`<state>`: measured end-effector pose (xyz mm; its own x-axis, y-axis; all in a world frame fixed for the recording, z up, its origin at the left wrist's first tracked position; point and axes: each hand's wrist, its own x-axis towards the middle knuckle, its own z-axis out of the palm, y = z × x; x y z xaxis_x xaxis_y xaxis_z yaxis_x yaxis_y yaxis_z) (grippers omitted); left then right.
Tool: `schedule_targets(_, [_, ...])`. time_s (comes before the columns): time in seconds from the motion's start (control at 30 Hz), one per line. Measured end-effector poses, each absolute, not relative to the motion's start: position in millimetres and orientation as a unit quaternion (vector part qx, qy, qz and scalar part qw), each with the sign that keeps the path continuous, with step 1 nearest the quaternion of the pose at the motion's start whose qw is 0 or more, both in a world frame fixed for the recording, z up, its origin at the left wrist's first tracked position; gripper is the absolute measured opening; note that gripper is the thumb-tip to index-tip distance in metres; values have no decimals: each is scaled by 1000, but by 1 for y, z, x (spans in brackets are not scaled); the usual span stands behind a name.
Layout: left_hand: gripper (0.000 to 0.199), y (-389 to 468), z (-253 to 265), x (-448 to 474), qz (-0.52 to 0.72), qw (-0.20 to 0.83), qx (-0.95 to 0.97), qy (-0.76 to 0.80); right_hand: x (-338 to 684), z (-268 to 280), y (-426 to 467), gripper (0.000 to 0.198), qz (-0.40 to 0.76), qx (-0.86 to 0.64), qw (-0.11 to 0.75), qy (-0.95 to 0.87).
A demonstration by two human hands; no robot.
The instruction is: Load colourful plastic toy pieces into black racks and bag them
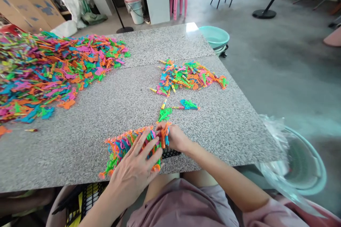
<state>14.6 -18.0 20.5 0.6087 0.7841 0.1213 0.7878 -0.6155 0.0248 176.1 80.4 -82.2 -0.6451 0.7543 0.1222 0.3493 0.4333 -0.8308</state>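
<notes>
A row of small colourful plastic toys with orange round ends is packed side by side near the table's front edge. My left hand lies across the row, palm down, with its fingers stretched and spread. Pinched in my right hand is an orange and blue plastic toy, upright at the row's right end. Beneath it, part of a black rack shows; the toys and my left hand hide the rest. Just beyond my hands lie a green toy piece and a blue-green one.
The speckled stone table carries a large heap of plastic pieces at left and a smaller pile ahead. Beside its right edge stand a turquoise basin and a pale green basket with clear plastic bags.
</notes>
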Motion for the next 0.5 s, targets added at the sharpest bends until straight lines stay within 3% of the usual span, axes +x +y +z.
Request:
schedule_targets(0.1, [25,-18,19,14,-56,19,-897,-439,179,-78,82,15,391,-353,237,-817])
schedule_targets(0.23, [25,-19,18,15,-60,33,-897,-438,175,-78,77,32,358,-373,196,-833])
schedule_targets(0.4, [35,-17,18,16,-82,47,-907,-411,163,-77,65,19,332,-390,164,-843])
schedule_targets(0.5, [32,-14,15,16,-98,34,-915,-389,166,-76,71,25,350,-365,167,-846])
